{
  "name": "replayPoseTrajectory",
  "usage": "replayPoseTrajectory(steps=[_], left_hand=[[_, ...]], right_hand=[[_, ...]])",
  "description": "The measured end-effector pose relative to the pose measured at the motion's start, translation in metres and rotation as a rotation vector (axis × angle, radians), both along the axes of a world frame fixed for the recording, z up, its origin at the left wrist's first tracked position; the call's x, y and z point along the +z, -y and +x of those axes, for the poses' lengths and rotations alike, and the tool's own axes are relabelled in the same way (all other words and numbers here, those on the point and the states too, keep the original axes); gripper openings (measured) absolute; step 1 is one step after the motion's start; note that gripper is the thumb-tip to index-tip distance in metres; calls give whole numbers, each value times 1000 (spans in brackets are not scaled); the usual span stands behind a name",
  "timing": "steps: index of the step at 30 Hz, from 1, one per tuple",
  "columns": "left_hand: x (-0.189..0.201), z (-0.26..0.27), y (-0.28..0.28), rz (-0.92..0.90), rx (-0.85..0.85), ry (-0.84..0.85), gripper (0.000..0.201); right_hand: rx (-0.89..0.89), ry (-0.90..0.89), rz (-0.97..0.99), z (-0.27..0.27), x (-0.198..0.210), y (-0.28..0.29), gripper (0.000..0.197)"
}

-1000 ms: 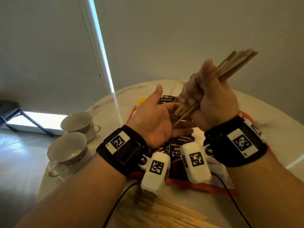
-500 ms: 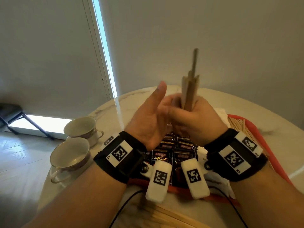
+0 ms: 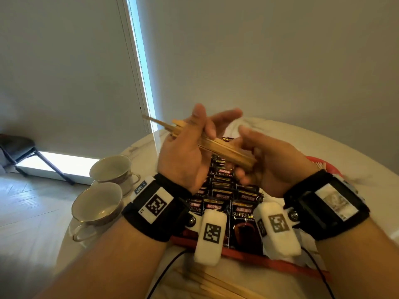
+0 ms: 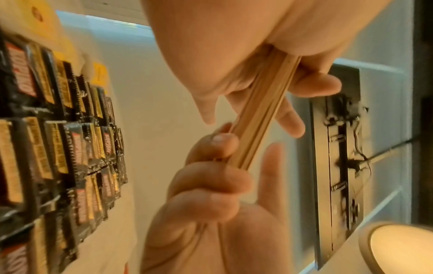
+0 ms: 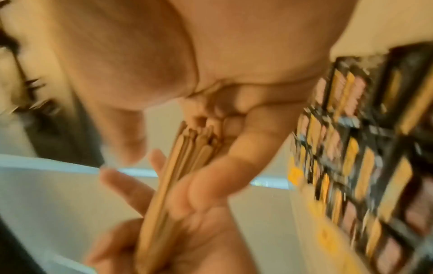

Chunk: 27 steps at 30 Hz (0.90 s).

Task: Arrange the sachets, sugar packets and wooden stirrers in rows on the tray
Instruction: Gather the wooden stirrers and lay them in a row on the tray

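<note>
Above the tray, a bundle of wooden stirrers (image 3: 226, 151) lies slanted, its far end pointing up and left. My left hand (image 3: 190, 152) grips the bundle's middle, with fingers curled round it in the left wrist view (image 4: 262, 115). The fingers of my right hand (image 3: 272, 167) curl round the bundle's near end (image 5: 194, 140). Below the hands, black coffee sachets (image 3: 241, 214) lie in overlapping rows on the red tray (image 3: 248, 254). Yellow packets (image 4: 98, 74) lie beyond the sachets. More stirrers (image 3: 318, 164) show on the tray's right side, mostly hidden by my right wrist.
Two empty teacups (image 3: 110, 169) (image 3: 97, 203) stand at the round marble table's left edge. Loose wooden stirrers (image 3: 216, 283) lie on the table in front of the tray. A dark chair (image 3: 17, 147) stands on the floor at the far left.
The bundle has swung from pointing up-right, through upright, to slanting left. My left hand, flat against it before, now grips it, and my right hand has slid to its near end.
</note>
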<state>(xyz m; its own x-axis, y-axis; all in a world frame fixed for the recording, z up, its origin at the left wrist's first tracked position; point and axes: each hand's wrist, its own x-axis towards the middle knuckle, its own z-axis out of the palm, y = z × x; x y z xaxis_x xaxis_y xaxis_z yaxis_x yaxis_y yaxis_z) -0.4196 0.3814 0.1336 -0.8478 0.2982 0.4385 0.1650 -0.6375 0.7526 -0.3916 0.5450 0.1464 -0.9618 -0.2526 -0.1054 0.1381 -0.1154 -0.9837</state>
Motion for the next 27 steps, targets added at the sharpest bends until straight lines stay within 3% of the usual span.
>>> replayPoseTrajectory(steps=[4,9,12,16,19,24,27], left_hand=[[-2,3,-2,-28,82,-47,50],[-8,5,-5,-205,183,-177,48],[-7,8,-6,-254,194,-150,41],[-8,5,-2,-277,294,-184,19],[-6,4,1,-255,339,-218,48],[0,3,8,-304,538,-304,107],[2,1,12,-324,647,-388,115]], right_hand=[[-110,117,-175,-2,-5,13,52],[-178,25,-157,-6,-14,18,28],[-242,-1,-220,-7,-16,18,18],[-257,26,-284,-6,-16,19,30],[-278,52,-315,-6,-16,20,34],[-316,174,-350,-10,-17,19,15],[-336,243,-355,-11,-19,18,13]])
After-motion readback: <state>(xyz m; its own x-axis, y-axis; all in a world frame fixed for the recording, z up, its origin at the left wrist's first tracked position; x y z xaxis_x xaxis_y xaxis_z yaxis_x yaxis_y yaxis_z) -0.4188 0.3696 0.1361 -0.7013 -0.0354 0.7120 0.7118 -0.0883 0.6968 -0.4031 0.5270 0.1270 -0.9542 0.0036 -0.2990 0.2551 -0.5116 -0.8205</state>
